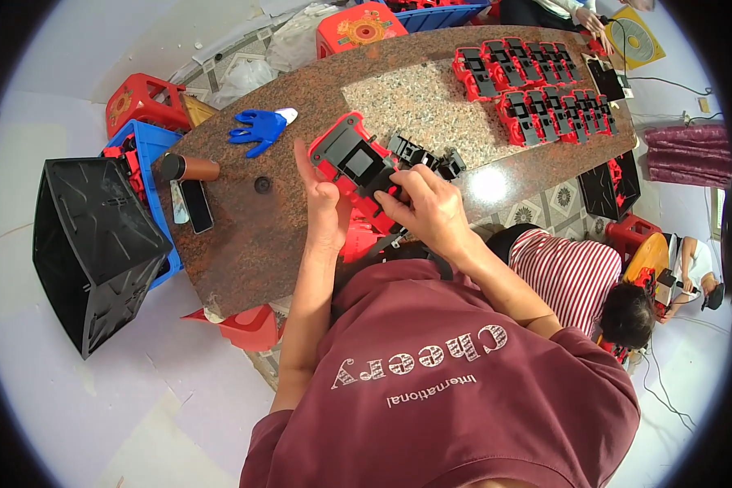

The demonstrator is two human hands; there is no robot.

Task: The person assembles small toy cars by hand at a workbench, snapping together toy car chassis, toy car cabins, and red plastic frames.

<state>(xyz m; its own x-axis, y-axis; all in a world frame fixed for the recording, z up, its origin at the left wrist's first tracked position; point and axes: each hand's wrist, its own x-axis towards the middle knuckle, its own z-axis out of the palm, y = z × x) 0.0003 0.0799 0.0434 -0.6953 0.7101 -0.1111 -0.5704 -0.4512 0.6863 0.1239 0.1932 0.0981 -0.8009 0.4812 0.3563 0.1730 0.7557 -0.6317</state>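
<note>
A red plastic housing with a black top point(339, 150) is tilted in front of me, a grey square set in its middle. My left hand point(327, 213) supports it along its left side, one finger stretched up the edge and the others hidden beneath it. At the housing's lower right end, the thumb and fingers of my right hand point(428, 208) are closed on a black plastic piece point(376, 180) on its surface. Loose black plastic parts point(419, 153) lie on the table just beyond my right hand. Red pieces point(362, 236) show below the housing, close to my body.
Rows of similar red and black housings point(537, 114) cover the right of the stone table point(244, 268). A blue glove point(260, 130), brown bottle point(191, 167) and phone point(196, 206) lie left, beside a black crate point(98, 236). Other people sit or stand at the right.
</note>
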